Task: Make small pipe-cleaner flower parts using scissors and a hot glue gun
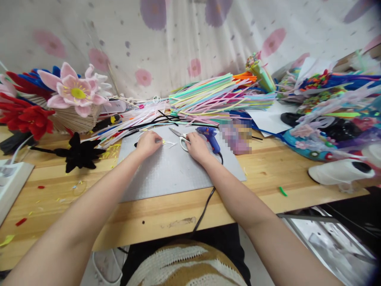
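Observation:
My left hand point(149, 143) is over the grey cutting mat point(166, 171), fingers pinched on thin white strands point(170, 143) with small yellow bits near the fingertips. To its right, my right hand point(197, 147) is closed on a pair of scissors point(182, 141) with pale handles. The blades point up and left and look slightly parted. Just past my right hand lies a blue glue gun point(210, 138), its black cord running down over the table edge. Part of the scissors' handle is hidden by my fingers.
Bundles of pastel pipe cleaners point(205, 95) lie behind the mat. At the left are a pink fuzzy flower point(73, 90), red flowers point(26, 115), a black flower point(80, 153) and a white power strip point(13, 186). A white thread spool point(339, 171) lies at the right.

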Demonstrator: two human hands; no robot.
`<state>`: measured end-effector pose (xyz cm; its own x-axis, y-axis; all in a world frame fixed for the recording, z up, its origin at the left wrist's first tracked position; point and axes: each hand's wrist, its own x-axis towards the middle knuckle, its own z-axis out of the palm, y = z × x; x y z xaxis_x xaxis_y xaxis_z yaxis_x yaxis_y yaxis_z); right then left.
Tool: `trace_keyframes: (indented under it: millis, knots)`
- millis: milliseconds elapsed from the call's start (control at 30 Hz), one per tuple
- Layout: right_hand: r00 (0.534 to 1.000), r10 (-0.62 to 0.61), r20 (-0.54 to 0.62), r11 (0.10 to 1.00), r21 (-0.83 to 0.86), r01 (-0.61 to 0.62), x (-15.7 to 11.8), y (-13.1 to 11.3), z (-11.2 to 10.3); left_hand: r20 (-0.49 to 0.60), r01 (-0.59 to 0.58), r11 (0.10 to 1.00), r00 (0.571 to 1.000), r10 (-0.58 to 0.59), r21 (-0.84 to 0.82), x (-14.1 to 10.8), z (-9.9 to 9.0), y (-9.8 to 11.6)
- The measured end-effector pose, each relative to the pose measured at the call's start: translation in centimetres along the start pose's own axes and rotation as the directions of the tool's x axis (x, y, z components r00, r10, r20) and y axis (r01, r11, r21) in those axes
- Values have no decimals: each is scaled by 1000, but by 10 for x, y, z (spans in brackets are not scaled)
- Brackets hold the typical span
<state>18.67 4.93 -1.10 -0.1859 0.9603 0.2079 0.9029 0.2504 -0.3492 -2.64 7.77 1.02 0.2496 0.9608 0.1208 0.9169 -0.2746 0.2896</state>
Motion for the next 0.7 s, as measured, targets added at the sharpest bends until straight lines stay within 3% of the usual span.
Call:
trace_keyframes:
  millis: [200, 467, 700]
  knots:
    - [1000, -3, 18, 1000, -5, 3, 0, 0, 0, -63, 117, 987, 990, -124, -111, -6, -3, -3]
    - [1000, -9, 6, 1000, -5, 9, -1, 0, 1, -20, 47, 998, 999, -48, -51, -10, 3, -3]
    - [1000, -12, 8, 1000, 1, 12, -1, 0, 1, -29, 87, 995, 996, -88, -39, -5, 10, -5]
